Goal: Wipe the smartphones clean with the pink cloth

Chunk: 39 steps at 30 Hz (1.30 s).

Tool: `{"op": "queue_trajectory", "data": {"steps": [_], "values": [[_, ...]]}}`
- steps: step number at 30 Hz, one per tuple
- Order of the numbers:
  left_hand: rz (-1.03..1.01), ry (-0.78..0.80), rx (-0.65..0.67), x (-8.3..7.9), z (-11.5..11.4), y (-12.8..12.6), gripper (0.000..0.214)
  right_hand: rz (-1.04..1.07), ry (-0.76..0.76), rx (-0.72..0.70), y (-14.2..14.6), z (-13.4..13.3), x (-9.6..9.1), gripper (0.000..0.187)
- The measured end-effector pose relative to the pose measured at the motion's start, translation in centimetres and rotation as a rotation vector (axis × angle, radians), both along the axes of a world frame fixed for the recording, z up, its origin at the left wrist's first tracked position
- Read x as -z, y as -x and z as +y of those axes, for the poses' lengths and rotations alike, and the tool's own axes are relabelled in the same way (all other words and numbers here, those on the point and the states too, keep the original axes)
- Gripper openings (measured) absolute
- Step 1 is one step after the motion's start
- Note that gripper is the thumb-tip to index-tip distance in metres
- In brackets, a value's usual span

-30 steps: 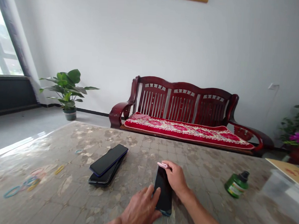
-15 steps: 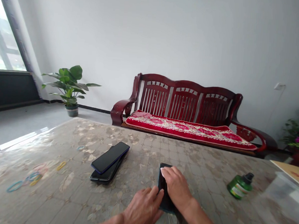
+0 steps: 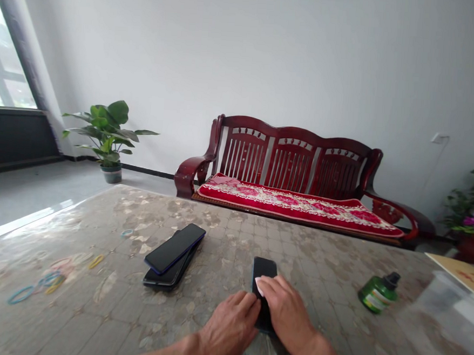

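Note:
A black phone lies flat on the patterned table, screen up, close in front of me. My right hand lies over its near half with fingers pressed together. A small pale pink piece peeks out under the fingertips. My left hand has curled fingers against the phone's left edge, holding it steady. The phone's near end is hidden under both hands.
Two dark phones lie stacked to the left. A green bottle with a black cap stands at the right. Coloured rubber bands are scattered at far left. A red wooden bench and potted plant stand beyond the table.
My right hand has slid back along the phone from its far end toward me, uncovering the far part of the screen. The pink piece is now mostly hidden. My left hand stays at the phone's edge.

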State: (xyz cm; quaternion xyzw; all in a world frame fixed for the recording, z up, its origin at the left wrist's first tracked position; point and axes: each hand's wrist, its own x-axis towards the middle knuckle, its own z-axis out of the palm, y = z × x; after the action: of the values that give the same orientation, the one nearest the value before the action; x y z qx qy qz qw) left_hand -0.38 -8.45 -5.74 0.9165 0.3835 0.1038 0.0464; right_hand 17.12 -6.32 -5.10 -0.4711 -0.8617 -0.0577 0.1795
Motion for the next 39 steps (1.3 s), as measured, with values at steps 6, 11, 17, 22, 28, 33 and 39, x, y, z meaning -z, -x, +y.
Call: {"op": "queue_trajectory", "data": {"steps": [6, 11, 17, 22, 28, 33, 39], "values": [[0.028, -0.024, 0.059, 0.1, -0.1, 0.3, 0.022, -0.042, -0.007, 0.127, 0.9, 3.4, 0.0, 0.037], [0.008, 0.001, 0.022, -0.2, -0.1, 0.5, 0.029, -0.035, 0.045, 0.154, 1.4, 4.8, -0.8, 0.038], [0.002, 0.026, -0.002, -0.9, -0.2, 0.4, 0.023, 0.023, 0.009, 0.059, -0.1, 1.3, 0.5, 0.043], [0.017, -0.001, 0.009, -0.8, -0.3, 0.4, 0.022, 0.036, -0.002, 0.022, -0.9, 1.0, 0.9, 0.044], [0.023, -0.008, -0.028, -0.8, 0.5, 0.3, 0.025, 0.034, 0.041, 0.16, -0.1, 5.1, -0.3, 0.039], [0.004, 0.012, -0.049, -0.9, 0.9, 0.3, 0.026, 0.029, 0.038, 0.159, -0.1, 4.7, -0.1, 0.04], [0.002, 0.034, -0.046, -1.0, 0.9, 0.3, 0.021, -0.028, -0.057, 0.057, -1.1, 1.0, 1.1, 0.043]]}}
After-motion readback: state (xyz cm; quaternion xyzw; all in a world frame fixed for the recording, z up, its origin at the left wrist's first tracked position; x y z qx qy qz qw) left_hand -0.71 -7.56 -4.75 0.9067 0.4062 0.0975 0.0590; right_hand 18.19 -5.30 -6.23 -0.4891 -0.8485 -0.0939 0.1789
